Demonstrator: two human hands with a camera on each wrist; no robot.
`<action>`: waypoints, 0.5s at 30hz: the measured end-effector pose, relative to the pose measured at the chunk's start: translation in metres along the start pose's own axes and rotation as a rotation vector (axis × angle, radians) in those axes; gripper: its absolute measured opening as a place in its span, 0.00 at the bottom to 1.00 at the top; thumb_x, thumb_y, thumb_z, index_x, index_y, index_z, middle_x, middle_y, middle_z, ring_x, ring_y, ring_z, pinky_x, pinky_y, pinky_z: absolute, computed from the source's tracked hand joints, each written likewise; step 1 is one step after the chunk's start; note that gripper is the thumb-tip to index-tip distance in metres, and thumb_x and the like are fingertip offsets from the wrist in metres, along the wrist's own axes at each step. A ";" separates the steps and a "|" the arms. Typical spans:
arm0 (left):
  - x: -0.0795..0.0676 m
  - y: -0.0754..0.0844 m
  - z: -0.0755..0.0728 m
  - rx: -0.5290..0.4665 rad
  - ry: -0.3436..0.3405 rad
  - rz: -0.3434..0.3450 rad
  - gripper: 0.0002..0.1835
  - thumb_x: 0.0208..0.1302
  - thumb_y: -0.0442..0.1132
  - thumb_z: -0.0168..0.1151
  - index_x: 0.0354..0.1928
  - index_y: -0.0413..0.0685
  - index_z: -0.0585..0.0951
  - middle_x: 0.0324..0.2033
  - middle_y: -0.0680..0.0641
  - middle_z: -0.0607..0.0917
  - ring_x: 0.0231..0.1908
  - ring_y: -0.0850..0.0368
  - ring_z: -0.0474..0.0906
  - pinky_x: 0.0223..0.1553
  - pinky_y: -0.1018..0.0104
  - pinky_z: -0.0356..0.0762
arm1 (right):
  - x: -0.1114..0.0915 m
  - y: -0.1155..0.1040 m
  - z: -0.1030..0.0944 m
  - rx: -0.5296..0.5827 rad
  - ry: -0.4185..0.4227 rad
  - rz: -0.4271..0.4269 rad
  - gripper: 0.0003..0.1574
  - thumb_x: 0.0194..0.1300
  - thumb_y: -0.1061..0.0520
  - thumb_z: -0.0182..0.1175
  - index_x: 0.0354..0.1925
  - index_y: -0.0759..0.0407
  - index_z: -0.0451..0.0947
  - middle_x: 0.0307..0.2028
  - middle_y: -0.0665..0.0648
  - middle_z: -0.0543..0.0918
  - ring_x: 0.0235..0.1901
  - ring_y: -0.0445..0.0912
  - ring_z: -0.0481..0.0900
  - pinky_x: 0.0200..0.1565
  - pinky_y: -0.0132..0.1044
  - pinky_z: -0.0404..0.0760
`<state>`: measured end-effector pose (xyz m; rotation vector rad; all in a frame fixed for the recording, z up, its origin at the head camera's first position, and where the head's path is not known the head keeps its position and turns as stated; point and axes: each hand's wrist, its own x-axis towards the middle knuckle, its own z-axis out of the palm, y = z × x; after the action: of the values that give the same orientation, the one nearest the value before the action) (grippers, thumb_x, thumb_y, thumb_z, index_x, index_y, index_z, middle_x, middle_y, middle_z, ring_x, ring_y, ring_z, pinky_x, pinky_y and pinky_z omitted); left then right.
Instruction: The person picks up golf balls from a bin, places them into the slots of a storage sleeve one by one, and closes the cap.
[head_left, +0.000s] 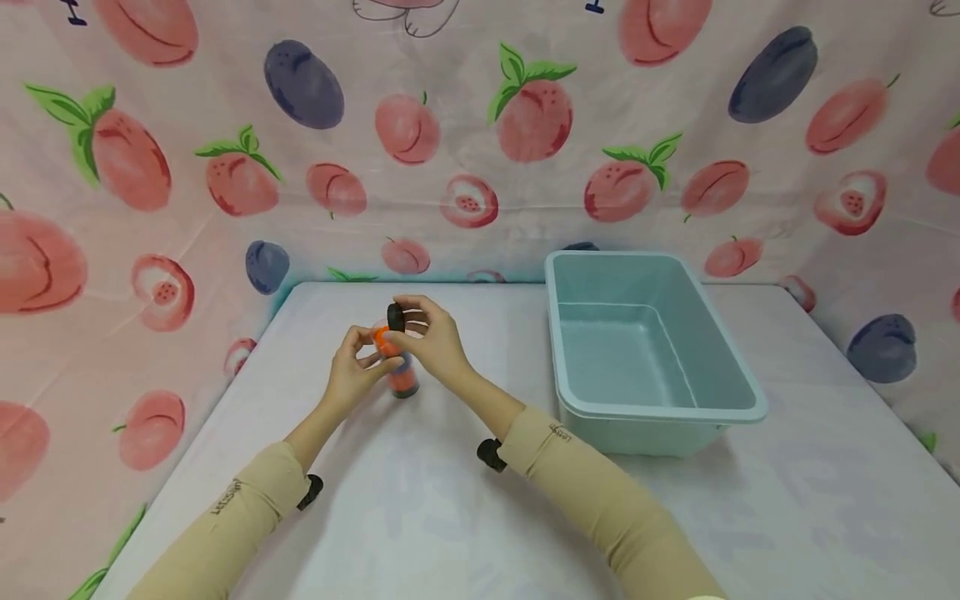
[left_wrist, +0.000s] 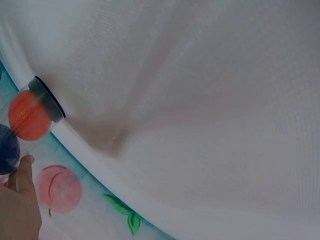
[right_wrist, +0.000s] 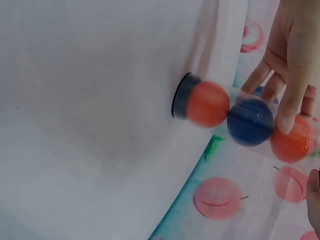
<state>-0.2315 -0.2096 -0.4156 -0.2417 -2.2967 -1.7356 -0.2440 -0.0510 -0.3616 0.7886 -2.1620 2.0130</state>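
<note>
Near the far left of the table, my left hand grips a clear tube around its upper part. Inside the tube are orange-red balls and a dark blue ball in a row, and a black cap closes its lower end. My right hand pinches a black lid between thumb and fingers at the tube's upper end. Whether the lid touches the rim cannot be told. The tube leans slightly; the left wrist view shows its lower end and part of the left hand.
A pale blue-green plastic bin stands on the right of the white-covered table, with nothing seen inside. Behind and on the left hangs a fruit-print cloth. Small black devices sit under both wrists.
</note>
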 end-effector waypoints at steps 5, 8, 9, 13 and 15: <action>-0.001 -0.001 0.001 0.021 0.003 -0.015 0.23 0.51 0.25 0.68 0.45 0.32 0.66 0.41 0.53 0.70 0.47 0.63 0.70 0.50 0.78 0.76 | 0.010 -0.003 -0.002 -0.251 -0.082 -0.067 0.31 0.54 0.65 0.68 0.56 0.69 0.72 0.52 0.65 0.77 0.51 0.54 0.79 0.53 0.33 0.80; -0.001 -0.002 0.001 -0.002 0.018 -0.019 0.22 0.50 0.23 0.68 0.45 0.32 0.67 0.41 0.54 0.72 0.44 0.68 0.71 0.49 0.79 0.77 | 0.017 -0.009 -0.005 -0.398 -0.185 -0.063 0.30 0.55 0.63 0.67 0.57 0.67 0.73 0.52 0.63 0.78 0.50 0.52 0.78 0.54 0.36 0.79; -0.001 -0.002 0.000 -0.018 0.025 -0.022 0.22 0.50 0.22 0.68 0.44 0.32 0.68 0.41 0.55 0.72 0.43 0.69 0.72 0.48 0.79 0.77 | 0.020 -0.012 -0.005 -0.443 -0.222 -0.059 0.30 0.56 0.63 0.67 0.57 0.67 0.72 0.52 0.63 0.78 0.50 0.52 0.78 0.55 0.37 0.79; 0.001 -0.002 0.000 -0.062 0.041 -0.042 0.20 0.47 0.20 0.68 0.41 0.37 0.71 0.38 0.58 0.75 0.41 0.73 0.73 0.47 0.80 0.78 | 0.033 -0.024 -0.005 -0.636 -0.361 -0.033 0.30 0.57 0.59 0.67 0.57 0.64 0.73 0.54 0.61 0.78 0.54 0.50 0.75 0.57 0.37 0.76; 0.001 -0.002 -0.001 -0.070 0.042 -0.061 0.20 0.47 0.21 0.68 0.40 0.40 0.73 0.36 0.58 0.77 0.41 0.72 0.74 0.46 0.80 0.78 | 0.039 -0.029 -0.005 -0.727 -0.421 -0.032 0.30 0.57 0.57 0.67 0.57 0.63 0.73 0.54 0.59 0.78 0.55 0.49 0.74 0.57 0.37 0.75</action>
<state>-0.2331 -0.2108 -0.4166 -0.1480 -2.2382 -1.8353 -0.2674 -0.0580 -0.3189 1.1528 -2.7780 0.9394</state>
